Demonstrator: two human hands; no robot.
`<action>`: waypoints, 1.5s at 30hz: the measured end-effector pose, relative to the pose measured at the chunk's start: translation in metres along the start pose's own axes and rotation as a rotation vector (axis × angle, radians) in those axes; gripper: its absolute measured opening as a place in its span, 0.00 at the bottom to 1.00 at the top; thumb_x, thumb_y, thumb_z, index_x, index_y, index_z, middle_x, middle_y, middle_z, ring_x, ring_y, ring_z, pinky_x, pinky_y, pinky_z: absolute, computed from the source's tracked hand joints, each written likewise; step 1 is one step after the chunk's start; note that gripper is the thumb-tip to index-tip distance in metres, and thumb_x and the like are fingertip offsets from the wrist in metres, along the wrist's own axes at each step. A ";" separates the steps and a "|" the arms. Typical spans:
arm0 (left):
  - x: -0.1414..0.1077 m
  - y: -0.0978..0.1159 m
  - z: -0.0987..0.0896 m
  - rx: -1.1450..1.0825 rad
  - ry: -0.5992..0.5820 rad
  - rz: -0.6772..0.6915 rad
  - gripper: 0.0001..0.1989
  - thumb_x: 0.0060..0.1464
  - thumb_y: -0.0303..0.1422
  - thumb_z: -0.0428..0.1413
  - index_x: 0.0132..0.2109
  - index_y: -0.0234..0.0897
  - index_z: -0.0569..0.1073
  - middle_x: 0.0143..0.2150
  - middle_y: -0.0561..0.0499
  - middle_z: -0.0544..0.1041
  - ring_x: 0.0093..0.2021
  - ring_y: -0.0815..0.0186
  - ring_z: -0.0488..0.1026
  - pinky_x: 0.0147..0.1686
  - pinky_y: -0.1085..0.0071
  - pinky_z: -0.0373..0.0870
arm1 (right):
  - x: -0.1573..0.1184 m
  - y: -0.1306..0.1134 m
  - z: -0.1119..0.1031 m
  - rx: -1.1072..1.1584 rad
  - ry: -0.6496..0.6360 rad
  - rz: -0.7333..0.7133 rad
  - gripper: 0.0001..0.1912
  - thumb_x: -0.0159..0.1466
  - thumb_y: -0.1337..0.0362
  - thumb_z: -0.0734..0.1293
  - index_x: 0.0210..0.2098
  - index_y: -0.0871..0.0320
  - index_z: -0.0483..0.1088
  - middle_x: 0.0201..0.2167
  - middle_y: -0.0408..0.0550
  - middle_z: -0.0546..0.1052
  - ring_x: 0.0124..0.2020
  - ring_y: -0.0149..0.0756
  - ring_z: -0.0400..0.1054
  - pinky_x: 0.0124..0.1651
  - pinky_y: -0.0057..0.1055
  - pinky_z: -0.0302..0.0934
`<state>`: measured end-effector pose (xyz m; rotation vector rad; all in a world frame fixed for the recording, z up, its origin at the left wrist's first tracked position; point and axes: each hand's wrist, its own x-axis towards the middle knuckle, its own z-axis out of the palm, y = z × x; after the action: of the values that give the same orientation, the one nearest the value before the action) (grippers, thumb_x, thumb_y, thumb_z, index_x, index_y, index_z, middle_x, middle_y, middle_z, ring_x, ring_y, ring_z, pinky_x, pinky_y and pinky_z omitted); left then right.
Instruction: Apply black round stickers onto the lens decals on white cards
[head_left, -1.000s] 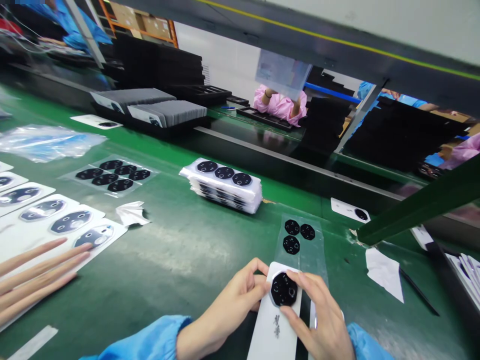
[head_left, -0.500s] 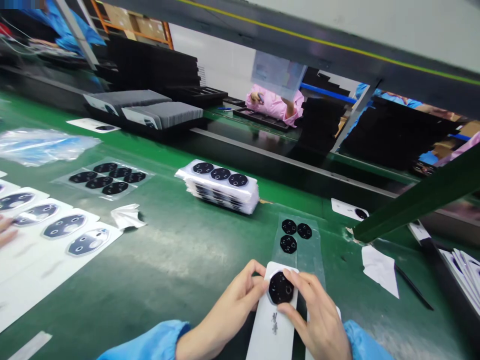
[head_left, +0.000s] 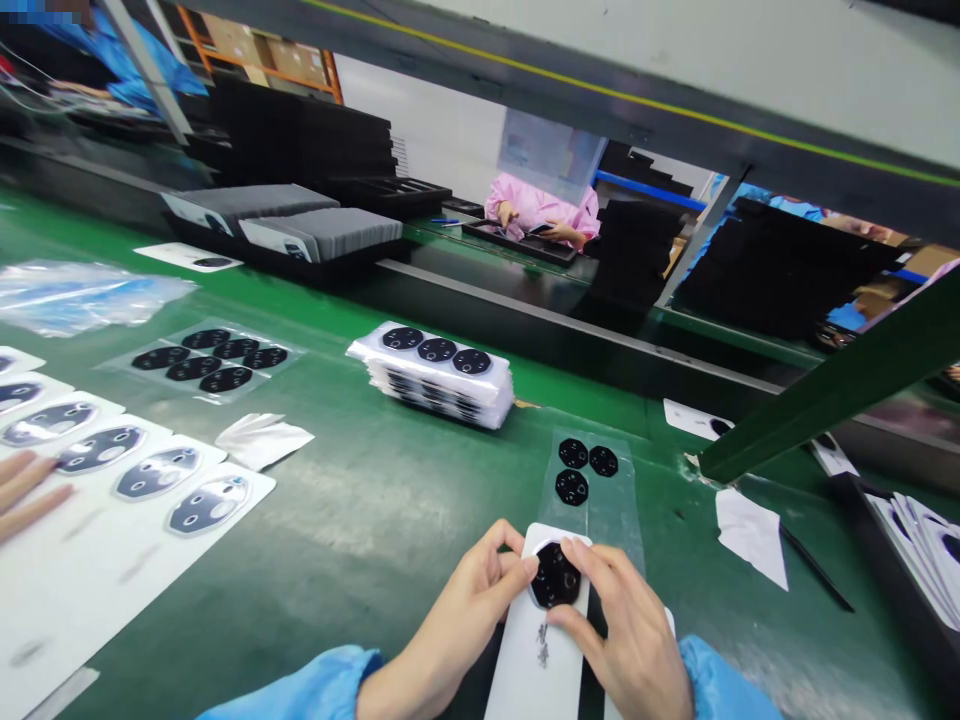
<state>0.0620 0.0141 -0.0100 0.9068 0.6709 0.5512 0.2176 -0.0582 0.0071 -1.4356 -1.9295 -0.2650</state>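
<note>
A long white panel [head_left: 532, 670] with rounded corners and dark markings lies in front of me. On its far end sits a black octagonal sticker [head_left: 556, 577] with small holes. My left hand [head_left: 469, 600] pinches the panel's left edge, its thumb touching the sticker's side. My right hand [head_left: 630, 620] grips the sticker's right side between thumb and fingers. Just beyond, a clear sheet [head_left: 611, 510] bears three black stickers [head_left: 573, 488]. Part of another white panel shows under my right hand.
A stack of sticker sheets [head_left: 442, 385] stands mid-table, with another sticker sheet [head_left: 255, 385] to its left. A co-worker's hand [head_left: 30, 490] rests over white panels [head_left: 127, 560] at left. A green post [head_left: 832, 380] slants at right, near crumpled paper [head_left: 750, 535] and a black stick [head_left: 817, 570].
My left thumb has moved slightly onto the sticker's edge. At left, the row of white panels and the co-worker's hand have shifted right. The pink-sleeved person's hands have changed position.
</note>
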 end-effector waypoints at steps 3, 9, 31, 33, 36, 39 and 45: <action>-0.002 0.004 0.002 -0.002 0.007 -0.011 0.17 0.54 0.45 0.56 0.34 0.39 0.60 0.24 0.57 0.71 0.21 0.75 0.64 0.22 0.79 0.56 | -0.001 0.001 0.000 -0.004 -0.006 0.003 0.20 0.69 0.56 0.59 0.54 0.63 0.62 0.36 0.54 0.76 0.37 0.39 0.72 0.36 0.31 0.70; -0.006 0.008 0.006 -0.033 0.027 -0.059 0.15 0.55 0.45 0.55 0.34 0.40 0.60 0.26 0.57 0.70 0.25 0.71 0.69 0.26 0.76 0.62 | 0.001 0.002 -0.002 -0.014 -0.005 0.009 0.20 0.69 0.55 0.59 0.54 0.62 0.62 0.37 0.52 0.76 0.38 0.38 0.73 0.37 0.30 0.70; -0.004 0.010 0.007 -0.005 0.034 -0.052 0.22 0.48 0.51 0.58 0.32 0.39 0.60 0.23 0.59 0.68 0.22 0.73 0.66 0.24 0.77 0.61 | -0.004 0.005 -0.002 0.001 -0.060 0.007 0.20 0.69 0.57 0.58 0.57 0.60 0.61 0.42 0.52 0.76 0.43 0.39 0.72 0.42 0.30 0.69; -0.004 0.010 0.007 -0.007 0.024 -0.047 0.22 0.48 0.51 0.58 0.33 0.39 0.60 0.23 0.59 0.69 0.22 0.73 0.66 0.23 0.77 0.61 | -0.006 0.005 -0.002 0.000 -0.073 0.011 0.21 0.70 0.57 0.58 0.58 0.60 0.60 0.43 0.53 0.75 0.44 0.39 0.72 0.43 0.31 0.69; -0.003 0.009 0.007 -0.012 0.013 -0.041 0.23 0.48 0.52 0.58 0.33 0.39 0.59 0.23 0.59 0.69 0.22 0.73 0.66 0.23 0.77 0.61 | -0.008 0.006 -0.001 -0.006 -0.080 0.023 0.21 0.70 0.57 0.57 0.59 0.59 0.59 0.44 0.53 0.75 0.45 0.39 0.71 0.44 0.32 0.69; -0.002 0.008 0.007 -0.012 0.016 -0.033 0.23 0.47 0.52 0.58 0.33 0.39 0.59 0.22 0.60 0.69 0.21 0.74 0.65 0.22 0.78 0.60 | -0.010 0.006 0.000 -0.004 -0.086 0.026 0.21 0.70 0.57 0.57 0.59 0.60 0.58 0.44 0.54 0.75 0.45 0.40 0.71 0.44 0.33 0.69; -0.002 0.007 0.007 -0.005 0.042 -0.049 0.24 0.47 0.53 0.58 0.32 0.39 0.59 0.23 0.60 0.69 0.22 0.73 0.66 0.23 0.77 0.62 | -0.007 0.006 -0.001 0.044 -0.115 0.020 0.21 0.69 0.58 0.58 0.59 0.60 0.58 0.45 0.54 0.75 0.46 0.39 0.71 0.44 0.31 0.70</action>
<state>0.0642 0.0124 -0.0005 0.8740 0.7281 0.5290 0.2245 -0.0616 0.0023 -1.4688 -1.9985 -0.1321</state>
